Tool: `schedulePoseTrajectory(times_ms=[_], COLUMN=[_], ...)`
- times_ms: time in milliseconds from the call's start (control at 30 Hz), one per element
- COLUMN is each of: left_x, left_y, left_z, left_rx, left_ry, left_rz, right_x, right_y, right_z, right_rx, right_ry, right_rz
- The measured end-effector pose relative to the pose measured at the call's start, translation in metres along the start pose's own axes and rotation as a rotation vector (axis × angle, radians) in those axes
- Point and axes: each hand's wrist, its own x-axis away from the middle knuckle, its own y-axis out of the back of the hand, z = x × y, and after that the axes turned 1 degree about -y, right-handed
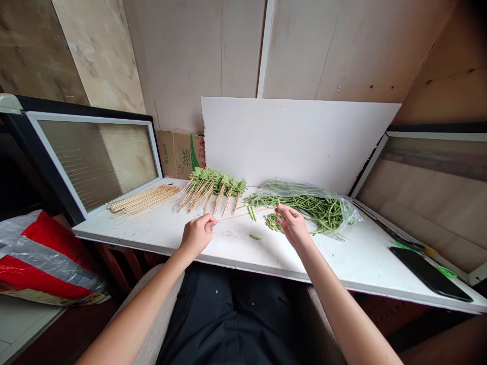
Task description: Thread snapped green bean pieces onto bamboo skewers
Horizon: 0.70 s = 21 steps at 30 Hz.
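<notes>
My left hand (197,234) is closed around the end of a thin wooden skewer (238,216), which points to the right across the table. A few green bean pieces (251,212) are threaded on it towards its far end. My right hand (291,223) pinches a short green bean piece (278,203) near the skewer's tip. Below the skewer, a loose bean piece (254,236) lies on the white table. A small pile of cut bean pieces (272,222) sits just left of my right hand, partly hidden by it.
Finished-looking bean skewers (216,180) are stacked at the back, left of centre. Bare skewers (144,200) lie farther left. A clear plastic bag (344,208) holds long green beans (323,212). Right are a black phone (429,272) and scissors (409,244). A cardboard box (178,152) stands behind.
</notes>
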Motion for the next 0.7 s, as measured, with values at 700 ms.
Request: schedulePoseTrajectory(times_ms=[700], left_x=[0.008], left_y=[-0.011], left_z=[-0.008], left_rx=[-0.032], left_ry=[-0.037], left_rz=[-0.019], right_x=[0.028], right_y=[-0.036], right_z=[-0.026], right_rx=[-0.028], right_ry=[-0.039], right_rz=[0.004])
